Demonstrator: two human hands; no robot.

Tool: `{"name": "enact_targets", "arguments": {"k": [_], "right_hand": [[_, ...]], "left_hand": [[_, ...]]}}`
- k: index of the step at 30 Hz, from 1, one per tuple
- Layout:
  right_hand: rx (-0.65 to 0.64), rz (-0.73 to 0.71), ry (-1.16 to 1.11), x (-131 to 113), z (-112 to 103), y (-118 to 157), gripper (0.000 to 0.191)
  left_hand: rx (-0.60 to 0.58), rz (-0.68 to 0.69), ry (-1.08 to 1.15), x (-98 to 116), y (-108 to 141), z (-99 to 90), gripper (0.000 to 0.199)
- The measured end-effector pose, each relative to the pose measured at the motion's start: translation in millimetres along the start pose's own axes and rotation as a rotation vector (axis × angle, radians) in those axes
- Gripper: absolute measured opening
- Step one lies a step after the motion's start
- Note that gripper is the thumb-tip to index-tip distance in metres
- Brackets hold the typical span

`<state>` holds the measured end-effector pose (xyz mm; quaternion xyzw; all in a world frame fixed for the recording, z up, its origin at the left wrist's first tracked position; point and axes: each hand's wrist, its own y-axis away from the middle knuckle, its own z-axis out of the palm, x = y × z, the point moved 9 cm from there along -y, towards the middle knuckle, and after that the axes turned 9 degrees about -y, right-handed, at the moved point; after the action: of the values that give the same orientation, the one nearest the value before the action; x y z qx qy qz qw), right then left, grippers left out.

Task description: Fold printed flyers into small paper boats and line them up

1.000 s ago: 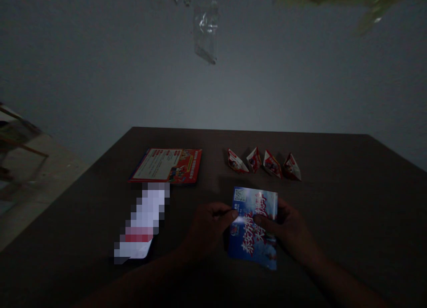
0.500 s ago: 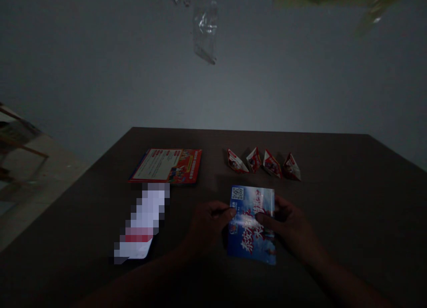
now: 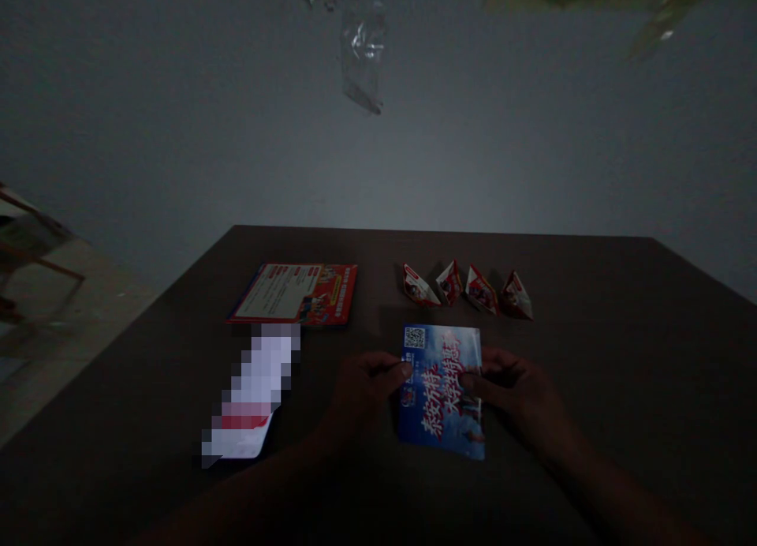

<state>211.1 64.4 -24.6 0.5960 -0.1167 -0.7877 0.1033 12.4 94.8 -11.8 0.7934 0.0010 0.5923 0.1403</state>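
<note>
A blue printed flyer (image 3: 441, 420) with a QR code and large red-and-white characters is held up over the table between both hands. My left hand (image 3: 370, 388) pinches its left edge, thumb on the printed face. On the opposite edge, my right hand (image 3: 520, 388) grips it with the thumb in front and the fingers behind, partly hidden. Beyond the flyer stand several small folded paper boats (image 3: 482, 289), red and white, in a row.
At the left of the dark table (image 3: 378, 250) lies a stack of red and white flyers (image 3: 284, 293). Nearer me is a phone (image 3: 254, 396) with a lit, blurred screen. A wall rises behind the table, with a clear plastic bag (image 3: 363, 57) hanging on it.
The flyer has shifted slightly left and up, and its face is turned a little, so the lettering reads more clearly. Both hands still hold its edges.
</note>
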Motion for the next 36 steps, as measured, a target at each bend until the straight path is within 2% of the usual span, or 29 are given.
{"name": "enact_targets", "arguments": {"k": [4, 11, 17, 23, 28, 36], "right_hand": [[0.009, -0.011, 0.011, -2.5, -1.8, -1.3, 0.033], [0.050, 0.058, -0.040, -0.4, -6.5, -1.3, 0.030], [0.035, 0.065, -0.028, -2.0, -5.2, -0.7, 0.025], [0.042, 0.031, 0.034, -4.1, -5.4, -0.1, 0.029], [0.099, 0.006, 0.116, -5.2, -12.8, -0.3, 0.028], [0.080, -0.040, 0.145, -11.3, -10.8, 0.7, 0.028]], "left_hand": [[-0.001, -0.007, 0.024, -1.1, -0.6, -0.9, 0.021], [-0.010, -0.032, 0.042, 3.0, 1.7, -0.4, 0.022], [-0.043, -0.084, 0.106, -1.1, 2.9, 3.6, 0.025], [-0.013, -0.047, 0.078, 1.2, 2.3, -0.3, 0.023], [-0.015, -0.051, 0.080, -2.0, 2.0, -0.4, 0.026], [0.035, -0.028, 0.038, -0.2, 3.0, -4.3, 0.025]]}}
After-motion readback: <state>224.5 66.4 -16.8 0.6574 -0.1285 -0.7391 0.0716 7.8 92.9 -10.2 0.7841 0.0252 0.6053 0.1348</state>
